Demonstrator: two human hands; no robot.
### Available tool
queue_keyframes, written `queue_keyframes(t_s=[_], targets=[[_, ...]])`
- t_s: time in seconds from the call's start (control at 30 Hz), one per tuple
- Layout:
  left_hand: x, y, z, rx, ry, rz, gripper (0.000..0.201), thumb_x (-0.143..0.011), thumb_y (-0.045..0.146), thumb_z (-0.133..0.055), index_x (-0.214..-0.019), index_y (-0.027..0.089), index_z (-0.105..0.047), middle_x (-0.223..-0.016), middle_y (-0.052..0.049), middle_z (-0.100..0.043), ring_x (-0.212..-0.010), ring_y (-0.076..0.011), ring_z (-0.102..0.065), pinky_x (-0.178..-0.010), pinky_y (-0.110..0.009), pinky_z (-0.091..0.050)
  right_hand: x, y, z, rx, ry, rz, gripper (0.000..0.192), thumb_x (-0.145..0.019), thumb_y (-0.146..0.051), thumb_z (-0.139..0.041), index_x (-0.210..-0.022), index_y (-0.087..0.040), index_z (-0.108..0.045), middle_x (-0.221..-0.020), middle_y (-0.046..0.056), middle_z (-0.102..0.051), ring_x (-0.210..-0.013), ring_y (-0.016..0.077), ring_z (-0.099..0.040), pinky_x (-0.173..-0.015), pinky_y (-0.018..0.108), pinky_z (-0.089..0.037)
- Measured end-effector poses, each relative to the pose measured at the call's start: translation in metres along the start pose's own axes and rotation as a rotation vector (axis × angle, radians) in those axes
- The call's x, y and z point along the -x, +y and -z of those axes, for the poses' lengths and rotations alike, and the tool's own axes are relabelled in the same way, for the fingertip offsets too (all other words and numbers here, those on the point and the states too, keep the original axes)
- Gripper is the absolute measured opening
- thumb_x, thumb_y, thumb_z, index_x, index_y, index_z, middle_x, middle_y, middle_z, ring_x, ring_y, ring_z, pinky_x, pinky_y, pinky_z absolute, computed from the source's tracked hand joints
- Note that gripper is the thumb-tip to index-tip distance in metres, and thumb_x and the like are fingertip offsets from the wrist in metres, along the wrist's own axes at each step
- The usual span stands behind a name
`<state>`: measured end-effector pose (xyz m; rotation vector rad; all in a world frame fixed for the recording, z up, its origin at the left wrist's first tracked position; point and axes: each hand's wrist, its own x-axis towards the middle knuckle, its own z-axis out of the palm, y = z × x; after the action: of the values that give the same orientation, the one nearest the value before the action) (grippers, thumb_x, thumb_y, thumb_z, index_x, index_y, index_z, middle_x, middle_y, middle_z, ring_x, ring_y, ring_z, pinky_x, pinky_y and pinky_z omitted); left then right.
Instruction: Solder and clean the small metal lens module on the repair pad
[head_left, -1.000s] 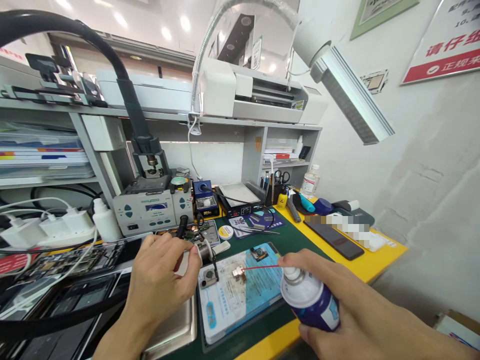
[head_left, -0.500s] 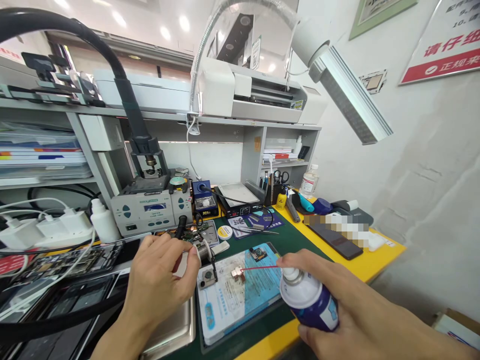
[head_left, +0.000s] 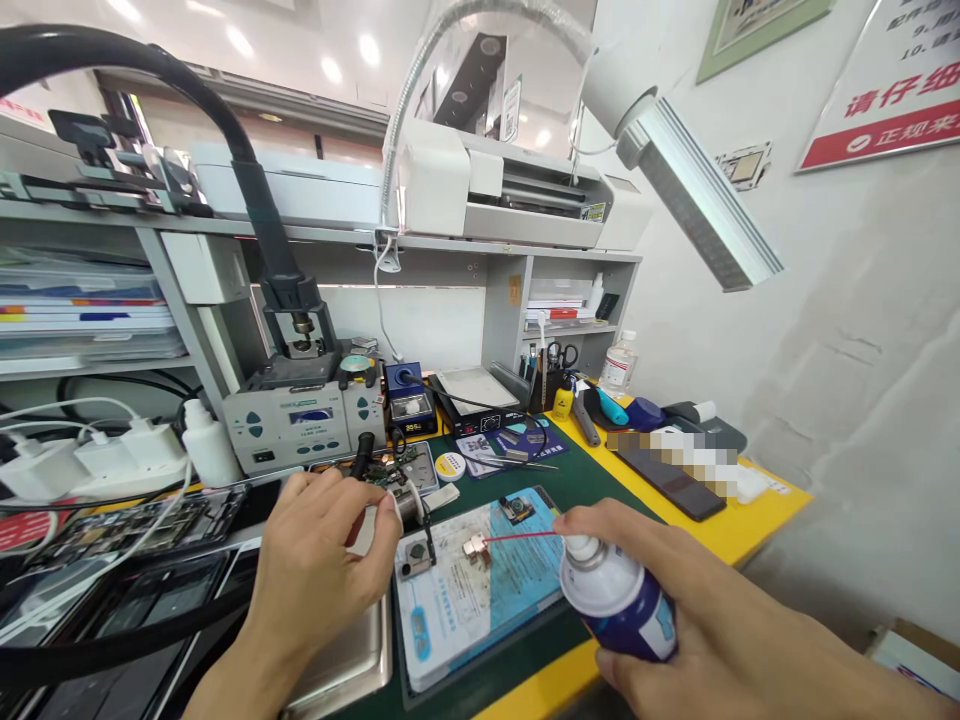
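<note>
Right hand (head_left: 720, 630) aims spray can (head_left: 619, 605) straw at metal part (head_left: 475, 546); left hand (head_left: 319, 560) nearby.

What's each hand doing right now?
Left hand: closed on a tool handle by the small part.
Right hand: gripping the spray can.

White characters "请仔" and "正规" on the red-and-white wall sign (head_left: 889, 85); other labels too small.
</note>
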<state>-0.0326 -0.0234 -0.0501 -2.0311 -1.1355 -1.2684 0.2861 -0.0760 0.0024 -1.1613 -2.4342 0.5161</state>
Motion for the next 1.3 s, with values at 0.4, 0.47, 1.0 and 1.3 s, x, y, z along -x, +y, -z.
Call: queue_keyframes(t_s=[0.4, 0.47, 1.0, 1.3], targets=[[-0.0007, 0.0005, 0.0010, 0.000, -0.009, 0.002, 0.016, -0.086, 0.014, -0.061, -0.071, 0.019, -0.056, -0.058, 0.004, -0.041, -0.056, -0.0144, -0.038, -0.061, -0.034, -0.031, -0.0031, -0.0047, 0.0041, -0.088, -0.047, -0.028, 0.077, -0.072, -0.008, -0.064, -0.137, -0.040, -0.039, -0.125, -0.001, -0.055, -0.110, 0.0210, -0.059, -0.094, 0.031, -0.051], [-0.0008, 0.0004, 0.0006, 0.002, -0.013, 0.000, 0.017, -0.086, 0.014, -0.061, -0.071, 0.019, -0.055, -0.058, 0.004, -0.041, -0.056, -0.0143, -0.038, -0.061, -0.034, -0.031, -0.0023, -0.0048, 0.0043, -0.091, -0.039, -0.037, 0.077, -0.072, -0.009, -0.065, -0.138, -0.041, -0.040, -0.126, -0.001, -0.055, -0.110, 0.0215, -0.059, -0.094, 0.032, -0.051], [-0.0002, 0.0007, 0.0021, 0.002, -0.008, 0.003, 0.018, -0.086, 0.013, -0.061, -0.071, 0.020, -0.055, -0.057, 0.004, -0.041, -0.056, -0.0140, -0.037, -0.061, -0.034, -0.030, -0.0019, -0.0043, 0.0034, -0.087, -0.027, -0.047, 0.070, -0.076, -0.017, -0.068, -0.138, -0.040, -0.042, -0.123, 0.000, -0.058, -0.107, 0.0221, -0.060, -0.091, 0.032, -0.053], [-0.0012, 0.0013, 0.0027, 0.007, -0.009, 0.001, 0.019, -0.086, 0.013, -0.062, -0.070, 0.020, -0.054, -0.058, 0.004, -0.041, -0.056, -0.0140, -0.037, -0.061, -0.034, -0.030, 0.0000, -0.0015, 0.0039, -0.048, -0.031, -0.042, 0.077, -0.077, -0.016, -0.067, -0.141, -0.043, -0.035, -0.128, 0.000, -0.055, -0.110, 0.0225, -0.059, -0.094, 0.033, -0.052]])
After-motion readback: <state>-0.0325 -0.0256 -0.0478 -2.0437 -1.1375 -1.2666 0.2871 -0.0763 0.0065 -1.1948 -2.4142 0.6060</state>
